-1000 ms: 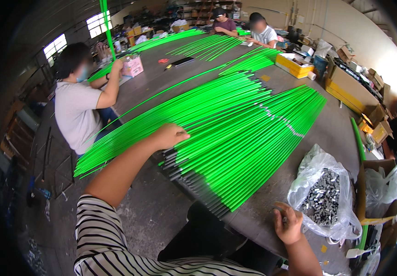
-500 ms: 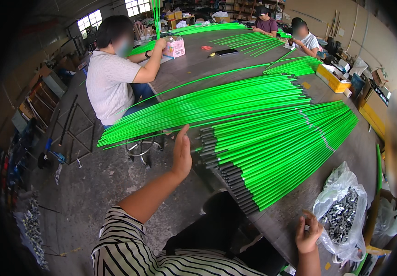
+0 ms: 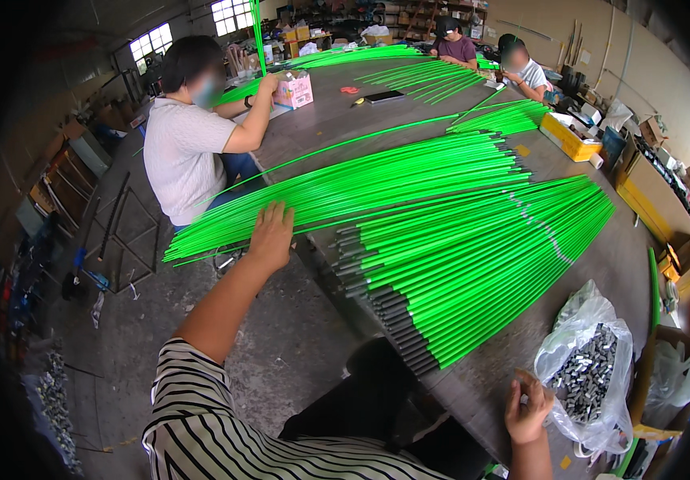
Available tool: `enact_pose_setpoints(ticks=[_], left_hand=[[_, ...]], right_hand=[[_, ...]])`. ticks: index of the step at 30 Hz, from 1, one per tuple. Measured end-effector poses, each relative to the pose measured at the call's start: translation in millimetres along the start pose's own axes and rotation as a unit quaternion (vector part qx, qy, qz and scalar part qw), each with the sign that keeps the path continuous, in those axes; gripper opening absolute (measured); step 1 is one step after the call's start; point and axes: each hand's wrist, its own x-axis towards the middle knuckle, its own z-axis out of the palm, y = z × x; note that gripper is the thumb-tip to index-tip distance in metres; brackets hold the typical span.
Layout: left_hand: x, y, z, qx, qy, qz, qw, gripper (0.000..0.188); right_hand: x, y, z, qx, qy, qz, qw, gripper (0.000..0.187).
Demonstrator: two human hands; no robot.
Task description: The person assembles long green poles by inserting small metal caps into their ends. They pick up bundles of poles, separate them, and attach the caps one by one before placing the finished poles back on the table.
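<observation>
My left hand (image 3: 273, 234) reaches out flat with its fingers extended, at the near edge of a spread of long thin green rods (image 3: 361, 184); I cannot tell whether it touches them. A second fan of green rods (image 3: 481, 272) lies nearer me, with black sleeves (image 3: 405, 320) on its near ends and a row of pale marks across its far part. My right hand (image 3: 527, 406) is at the lower right with curled fingers; what they hold, if anything, is hidden. Beside it sits an open clear plastic bag (image 3: 573, 300) full of small dark grey cylindrical pieces (image 3: 589, 372).
A co-worker (image 3: 193, 152) sits at the left by the table (image 3: 329, 136), holding upright green rods. Two more people (image 3: 455, 46) work at the far end. A pink box (image 3: 294, 90), a phone (image 3: 385, 97) and a yellow box (image 3: 569, 136) stand or lie on the table.
My left hand has moved left and slightly up, from beside the black sleeves to the edge of the farther rods. The right hand stays near the bag.
</observation>
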Motion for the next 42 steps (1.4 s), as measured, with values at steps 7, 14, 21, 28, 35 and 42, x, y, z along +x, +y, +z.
enact_pose_setpoints(ticks=[7,14,21,28,35,42], left_hand=[[8,-18,33,0.053,0.086,0.020,0.995,0.034],[14,-24,43,0.075,0.105,0.018,0.991,0.021],[21,-22,39,0.115,0.034,0.051,0.991,0.035],[19,-21,51,0.125,0.034,0.037,0.991,0.042],[15,-26,45,0.070,0.008,0.020,0.997,0.040],[1,21,-22,-0.354,-0.023,0.059,0.933,0.028]], right_hand=[[16,-17,-8,-0.018,-0.063,0.101,0.993,0.016],[12,-11,-4,-0.031,-0.039,0.069,0.996,0.016],[3,-5,-13,-0.014,-0.122,0.086,0.989,0.029],[0,-5,-11,-0.149,-0.088,-0.028,0.985,0.022],[-2,-2,-10,-0.140,-0.071,-0.035,0.987,0.031],[-3,-5,-9,-0.143,-0.064,0.031,0.987,0.009]])
